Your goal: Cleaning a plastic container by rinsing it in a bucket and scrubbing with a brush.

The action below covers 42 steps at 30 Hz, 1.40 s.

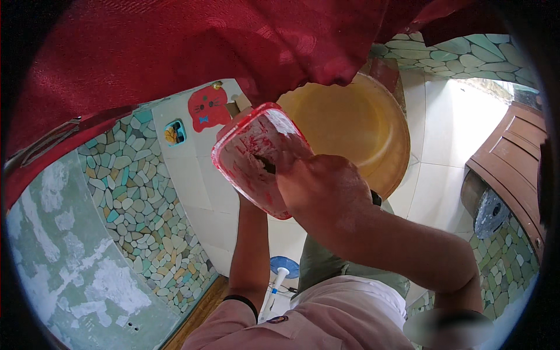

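Observation:
A red plastic tub (233,158), squarish with rounded corners, is tilted in front of me, its inside smeared with white paste. My left forearm (249,251) runs up beneath it, and the tub hides my left hand, which holds it from below. My right hand (324,186) is closed in a fist over the tub's right side, dusted white at the wrist. It grips a slim tool whose black end (376,199) sticks out by the wrist. The tool's dark other end (267,164) reaches into the tub among the paste; its kind is hidden.
A large orange-yellow round basin (399,134) stands just beyond my hands. Red cloth (204,41) hangs across the top. A red cat-shaped mat (207,109) and small blue tray (182,131) lie on the tiles. A blue-based white stand (282,271) is near my feet; a brown door (513,157) is right.

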Available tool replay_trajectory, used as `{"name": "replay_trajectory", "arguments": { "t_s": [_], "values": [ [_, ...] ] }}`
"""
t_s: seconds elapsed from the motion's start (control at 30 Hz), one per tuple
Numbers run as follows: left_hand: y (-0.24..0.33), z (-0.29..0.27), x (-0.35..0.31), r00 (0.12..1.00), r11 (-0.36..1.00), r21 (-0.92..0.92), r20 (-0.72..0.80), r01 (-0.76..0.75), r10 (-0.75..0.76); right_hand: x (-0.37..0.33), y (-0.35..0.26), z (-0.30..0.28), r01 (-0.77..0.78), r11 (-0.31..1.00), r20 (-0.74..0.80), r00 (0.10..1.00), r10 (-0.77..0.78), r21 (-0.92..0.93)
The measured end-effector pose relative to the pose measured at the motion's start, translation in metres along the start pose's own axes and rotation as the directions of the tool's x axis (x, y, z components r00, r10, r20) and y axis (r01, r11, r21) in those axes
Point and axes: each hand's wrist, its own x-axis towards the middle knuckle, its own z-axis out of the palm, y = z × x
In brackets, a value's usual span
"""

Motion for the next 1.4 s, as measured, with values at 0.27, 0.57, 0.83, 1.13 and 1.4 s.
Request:
{"name": "replay_trajectory", "arguments": {
  "t_s": [0.27,0.57,0.83,1.13,1.4],
  "values": [
    [0.0,0.0,-0.008,1.0,0.999,-0.039,0.004,0.007,-0.007,0.001,-0.001,0.013,-0.058,0.997,-0.085,0.994,0.061,0.041],
    [0.0,0.0,-0.024,1.0,0.996,-0.082,0.014,0.023,-0.022,0.001,0.007,0.019,-0.01,1.0,0.093,0.996,0.011,-0.004],
    [0.007,-0.001,-0.022,0.999,0.993,-0.112,0.016,0.035,-0.033,-0.002,0.009,0.029,0.052,0.994,-0.048,0.998,-0.047,0.1],
    [0.003,0.001,-0.019,0.999,0.988,-0.151,0.022,0.046,-0.043,0.006,0.013,0.02,-0.034,0.993,0.135,0.991,0.019,0.111],
    [-0.006,0.005,-0.005,0.999,0.982,-0.183,0.014,0.038,-0.036,0.003,0.009,-0.004,-0.048,0.986,0.102,0.994,0.032,0.16]
  ]
}}
